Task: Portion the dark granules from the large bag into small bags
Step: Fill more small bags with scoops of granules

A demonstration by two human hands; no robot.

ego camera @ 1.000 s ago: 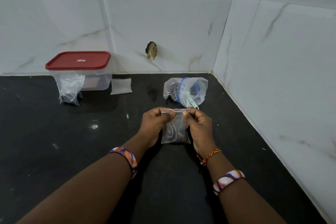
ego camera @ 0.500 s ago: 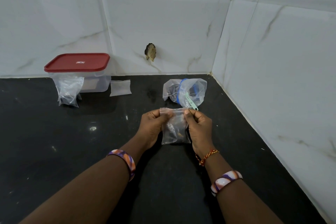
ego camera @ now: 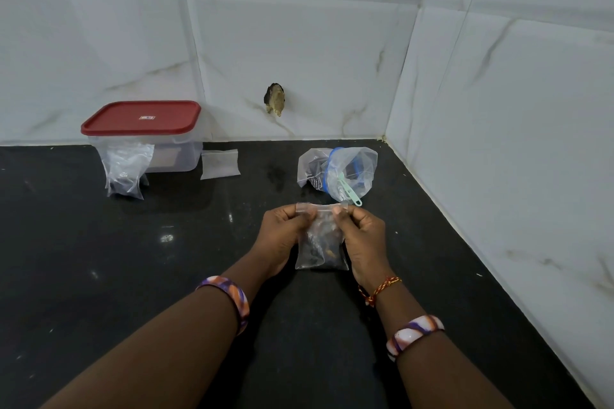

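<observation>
Counter (ego camera: 99, 276): black, one; carries everything below.
Container (ego camera: 146, 139): one, red lid.
Large bag (ego camera: 339, 173): one, behind the hands.
Small bags: three; one held, two near the container.
Held small bag (ego camera: 320, 242): between both hands, contents dark, possibly granules.
Left hand (ego camera: 282, 232): pinching its top edge.
Right hand (ego camera: 363, 236): pinching the same edge.

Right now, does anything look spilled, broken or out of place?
No spill shows. The wall tile behind the counter has a ragged chipped hole. The large bag lies slumped on its side, mouth open, a green scoop sticking out.
</observation>
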